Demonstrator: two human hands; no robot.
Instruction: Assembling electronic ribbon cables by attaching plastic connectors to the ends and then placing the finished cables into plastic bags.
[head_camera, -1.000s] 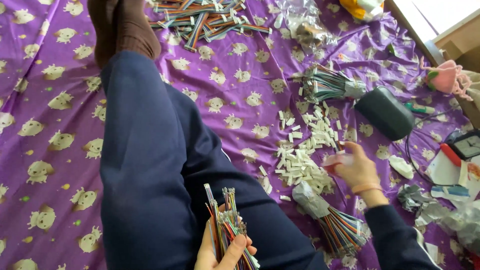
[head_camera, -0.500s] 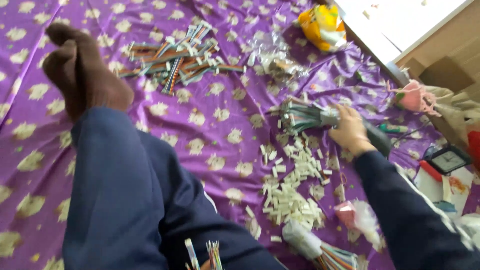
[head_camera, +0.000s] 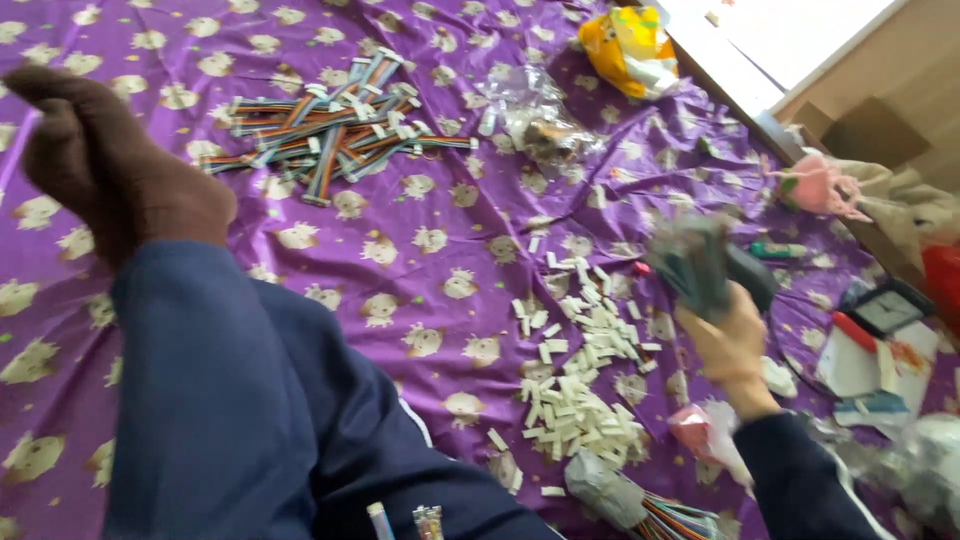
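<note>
- Right of the heap of small white plastic pieces (head_camera: 578, 385), the right hand (head_camera: 733, 345) is lifted off the purple sheet (head_camera: 400, 240), its fingers curled tight around a blurred grey-green bundle (head_camera: 700, 262); motion blur hides what the bundle is made of.
- Left hand: out of view, so its grip cannot be told. At the bottom edge, left of the heap, a few wire ends (head_camera: 428, 520) and a pale stick (head_camera: 379, 520) poke up, cut off by the frame.
- Far above the heap and to its left, a loose pile of striped ribbon wires (head_camera: 330, 130) lies on the sheet.
- Above the heap, a crumpled clear plastic bag (head_camera: 535, 115) lies flat; beyond it sits a yellow and orange packet (head_camera: 628, 45).
- Just below the heap, a grey-wrapped bundle of coloured wires (head_camera: 640, 500) lies partly cut off.
- Right of the heap, past the hand, a small pink wrapper (head_camera: 700, 430), a pink object (head_camera: 815, 185) and red and white cards (head_camera: 865, 360) lie near the sheet's edge; details are blurred.
- Left of the heap, a dark blue trouser leg (head_camera: 230, 400) and a brown sock (head_camera: 110, 170) hide much of the sheet.
</note>
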